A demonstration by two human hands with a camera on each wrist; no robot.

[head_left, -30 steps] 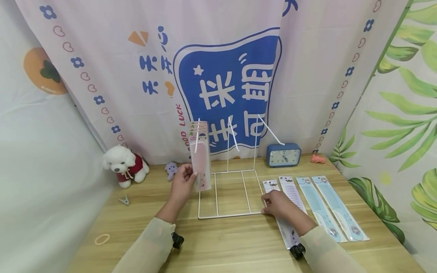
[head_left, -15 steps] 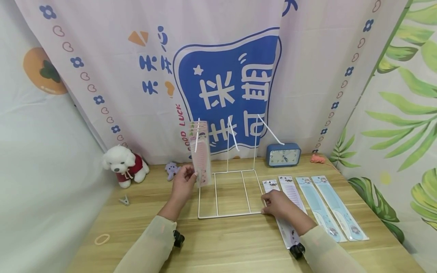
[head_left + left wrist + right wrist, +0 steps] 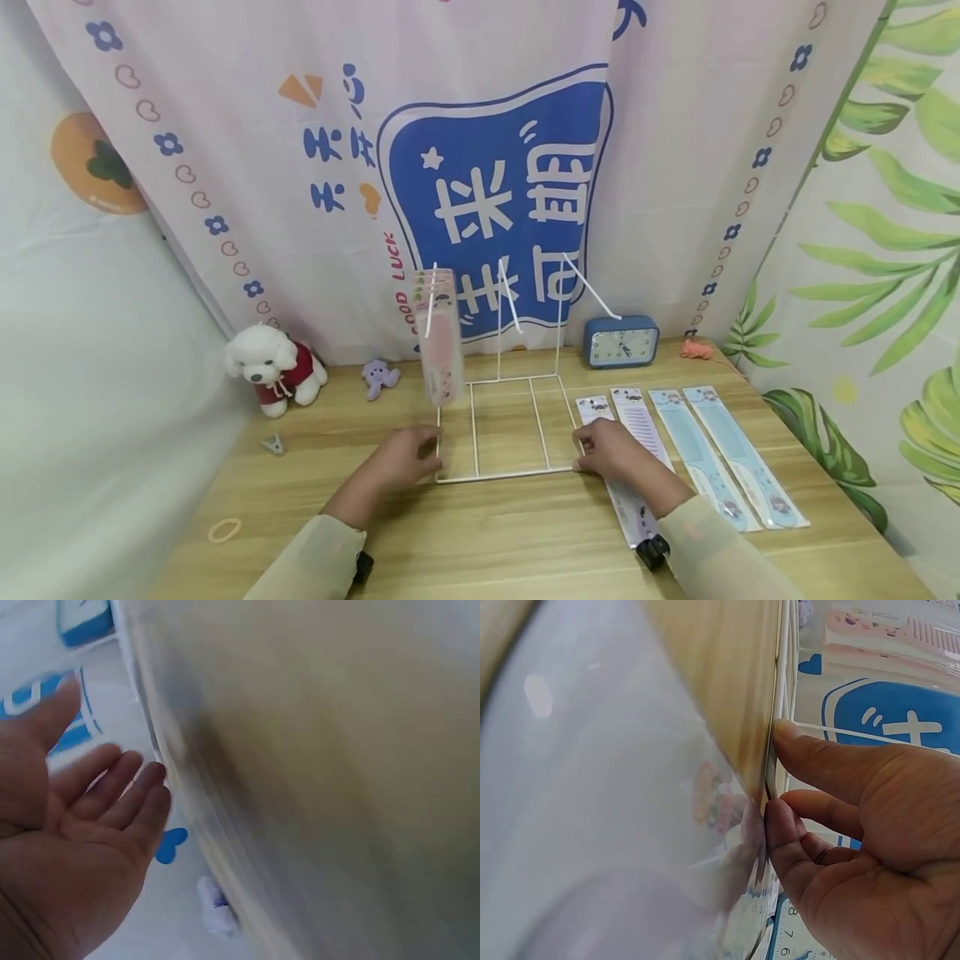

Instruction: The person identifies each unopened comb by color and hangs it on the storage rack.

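On wooden table [image 3: 487, 542], left hand [image 3: 401, 457] grip open beside wire rack [image 3: 504, 429] base edge, right hand [image 3: 609, 448] grip pinching opposite edge.

Bright, even light; blurred wrist views

A light wooden table [image 3: 525, 533] with a plank grain carries everything here. A white wire display rack [image 3: 510, 429] stands on it near the middle, its square base flat on the wood. Just right of the base lie four long flat packaged combs side by side: two pale pink ones [image 3: 637, 425] and two light blue ones [image 3: 723, 454]. At the back stand a blue alarm clock [image 3: 621, 342], a small purple plush toy [image 3: 379, 377] and a white plush dog in a red top [image 3: 275, 367]. A small clip [image 3: 272, 444] and a yellow rubber band [image 3: 224, 530] lie towards the left edge.
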